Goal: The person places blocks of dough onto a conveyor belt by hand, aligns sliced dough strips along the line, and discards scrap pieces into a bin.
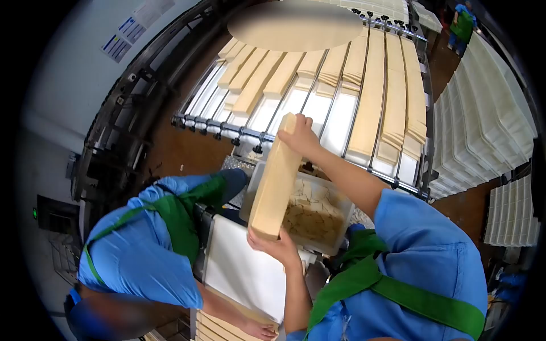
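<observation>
A long pale-yellow block (275, 182) is held at a slant between my two hands. Its lower end rests in my left hand (276, 247), with the fingers against the underside. Near the upper end, my right hand (301, 136) grips it, thumb on the near face. Below and behind the block is a translucent plastic bin (335, 241) with pale scraps and brownish contents. Beyond it, more long pale-yellow strips (369, 96), some in layered stacks, lie on a white rack (335, 122) divided by metal rods.
At left, a co-worker in blue with a green apron (176, 219) reaches a hand (259, 329) toward strips at the bottom. A white surface (242, 273) lies between us. White stacked trays (478, 108) stand right; another person (462, 25) is far back.
</observation>
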Motion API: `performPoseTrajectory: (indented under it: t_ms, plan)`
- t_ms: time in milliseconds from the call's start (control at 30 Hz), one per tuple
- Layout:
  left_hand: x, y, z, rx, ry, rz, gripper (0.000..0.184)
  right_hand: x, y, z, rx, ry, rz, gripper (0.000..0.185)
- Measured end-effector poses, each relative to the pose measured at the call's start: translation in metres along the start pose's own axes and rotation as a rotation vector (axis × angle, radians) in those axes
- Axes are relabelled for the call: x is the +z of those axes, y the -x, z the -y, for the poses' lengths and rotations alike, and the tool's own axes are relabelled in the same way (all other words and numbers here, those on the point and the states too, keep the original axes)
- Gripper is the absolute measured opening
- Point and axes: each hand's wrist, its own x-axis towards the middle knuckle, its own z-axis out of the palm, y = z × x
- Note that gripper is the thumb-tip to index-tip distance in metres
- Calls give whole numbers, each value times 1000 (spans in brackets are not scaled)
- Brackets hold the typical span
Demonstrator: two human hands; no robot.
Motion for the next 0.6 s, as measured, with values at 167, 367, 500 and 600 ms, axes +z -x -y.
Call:
performPoseTrajectory:
  t_ms: [167,367,500,600]
  plan:
    - [42,-75,-19,60,117,22,69,-9,-93,1,75,20,20,77]
    - [64,-137,-29,-64,402,302,60,-5,-186,-35,-109,539,216,66]
    - [79,-139,-24,-96,466,359,58,-8,-211,-33,-12,592,266,62]
    - [89,-138,-17,-95,444,367,57,-16,-211,-27,-3,552,382,64]
